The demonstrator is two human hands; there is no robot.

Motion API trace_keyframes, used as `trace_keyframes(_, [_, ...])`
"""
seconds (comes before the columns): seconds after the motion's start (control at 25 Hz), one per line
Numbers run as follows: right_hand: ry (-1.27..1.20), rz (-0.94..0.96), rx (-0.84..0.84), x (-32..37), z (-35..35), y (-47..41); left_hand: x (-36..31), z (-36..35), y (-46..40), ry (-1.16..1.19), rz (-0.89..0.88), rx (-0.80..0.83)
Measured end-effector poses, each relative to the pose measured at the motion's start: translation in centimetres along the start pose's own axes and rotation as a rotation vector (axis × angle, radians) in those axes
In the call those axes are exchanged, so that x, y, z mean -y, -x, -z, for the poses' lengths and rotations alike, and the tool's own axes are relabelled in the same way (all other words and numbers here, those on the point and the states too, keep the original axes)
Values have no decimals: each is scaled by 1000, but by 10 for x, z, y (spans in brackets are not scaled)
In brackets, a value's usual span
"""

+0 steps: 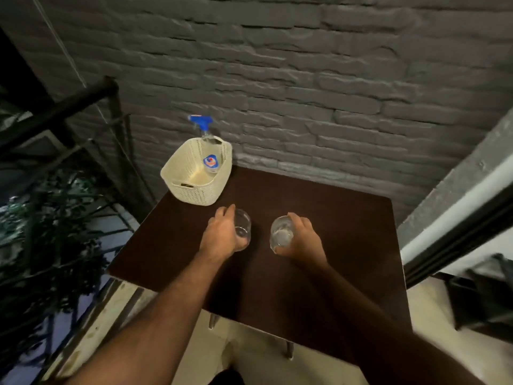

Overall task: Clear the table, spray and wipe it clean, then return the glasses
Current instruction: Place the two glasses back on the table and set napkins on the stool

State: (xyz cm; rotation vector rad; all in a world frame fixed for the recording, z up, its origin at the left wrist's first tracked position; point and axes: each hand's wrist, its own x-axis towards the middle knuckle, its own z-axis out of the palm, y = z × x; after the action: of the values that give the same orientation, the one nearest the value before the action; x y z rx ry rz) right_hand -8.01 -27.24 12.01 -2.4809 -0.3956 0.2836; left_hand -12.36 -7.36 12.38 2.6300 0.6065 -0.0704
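Left hand (222, 234): fingers and thumb curled round left glass (242, 230), gripping from its outer side. Right hand (301, 236): same grip, wrapped round right glass (281, 234) from its outer side. Both glasses clear, short tumblers, upright, a little liquid or residue at the bottom of each. Can't tell whether bases touch the counter (347, 245) or sit just above it.

Glasses side by side between the two hands, near each other, not touching. Dark brown counter top under both hands, roughly mid-surface.

Beyond left hand, toward far-left corner of counter: cream woven plastic basket (180, 187), near the fingertips but apart from them. Inside basket, at its far end: spray bottle (209, 159), leaning against the far wall, blue trigger head sticking up above the rim, round blue-and-red label facing up.

Behind counter, past both hands: grey painted brick wall (305, 79). Left of left forearm: black metal railing (55, 112) with dark foliage (55, 218) behind. Right of right hand, past counter edge: pale sill with dark door or window frame (458, 226). Metal counter legs visible below near edge, pale floor underneath.
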Motion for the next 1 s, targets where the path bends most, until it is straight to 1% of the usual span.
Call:
trace_keyframes(0.44, [-98, -266, -169, -30, 3, -115, -42, -25, -170, -68, -279, 187])
trace_keyframes(0.6, [-85, -336, -164, -49, 4, -156, -61, -45, -213, -65, -297, 220])
trace_keyframes(0.8, [-68, -411, -173, -88, 10, -209, -89, -76, -259, -76, -295, 204])
trace_keyframes(1.0, [-77, -434, -178, -128, 14, -256, -119, -109, -300, -73, -274, 222])
